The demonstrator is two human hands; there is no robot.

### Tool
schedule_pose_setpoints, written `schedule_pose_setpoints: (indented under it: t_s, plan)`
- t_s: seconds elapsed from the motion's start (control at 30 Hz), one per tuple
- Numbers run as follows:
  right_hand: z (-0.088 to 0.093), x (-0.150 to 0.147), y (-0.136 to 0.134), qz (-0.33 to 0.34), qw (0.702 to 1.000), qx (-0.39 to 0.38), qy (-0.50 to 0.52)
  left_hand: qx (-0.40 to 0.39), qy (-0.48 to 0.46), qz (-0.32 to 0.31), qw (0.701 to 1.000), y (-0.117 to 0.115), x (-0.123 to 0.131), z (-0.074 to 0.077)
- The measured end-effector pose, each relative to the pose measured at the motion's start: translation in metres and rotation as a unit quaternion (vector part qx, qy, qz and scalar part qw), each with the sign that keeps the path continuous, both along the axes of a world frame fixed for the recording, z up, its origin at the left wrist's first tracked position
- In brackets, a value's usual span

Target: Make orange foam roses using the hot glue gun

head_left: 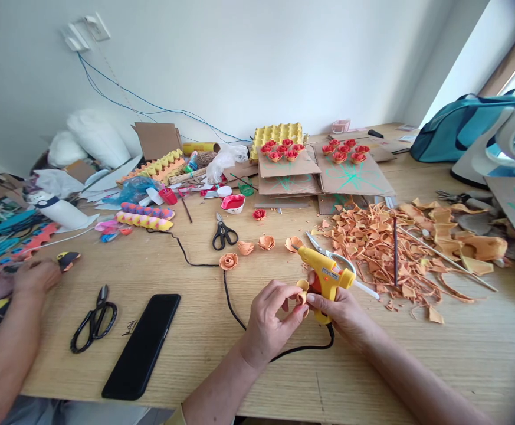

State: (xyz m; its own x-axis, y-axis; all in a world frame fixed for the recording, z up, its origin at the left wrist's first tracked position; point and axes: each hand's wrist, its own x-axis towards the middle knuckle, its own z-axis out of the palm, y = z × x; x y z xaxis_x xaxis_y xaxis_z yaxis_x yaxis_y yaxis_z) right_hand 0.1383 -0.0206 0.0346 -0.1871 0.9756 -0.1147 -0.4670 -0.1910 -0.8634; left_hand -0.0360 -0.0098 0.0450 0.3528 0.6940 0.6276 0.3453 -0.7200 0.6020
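My right hand (343, 310) is wrapped round the handle of a yellow hot glue gun (324, 271), its nozzle pointing up and left and a white glue stick out of its back. In my left hand (271, 316) a small orange paper flower piece (302, 293) is pinched between thumb and fingers, close to my right thumb. Beyond the gun lie orange paper flowers, among them a fuller rose (228, 261) and an open cup of petals (266, 242). A red-painted flower (259, 215) sits farther back.
Orange scraps (372, 248) and silver scissors (323, 247) lie right. Black scissors (225, 233), other scissors (93, 321) and a phone (142, 348) lie left. A co-worker's hands (36, 274) work at far left. Cardboard (354, 177) bears red flowers. The gun's black cord (230, 301) crosses the table.
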Motion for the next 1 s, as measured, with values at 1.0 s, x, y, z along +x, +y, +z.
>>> schedule_pose_setpoints:
  t_s: [1.0]
  plan:
    - [0.0001,-0.0021,0.001,0.002,1.0,-0.017,-0.013,0.033,0.026,0.042,0.998,0.0016,0.0003,-0.0014]
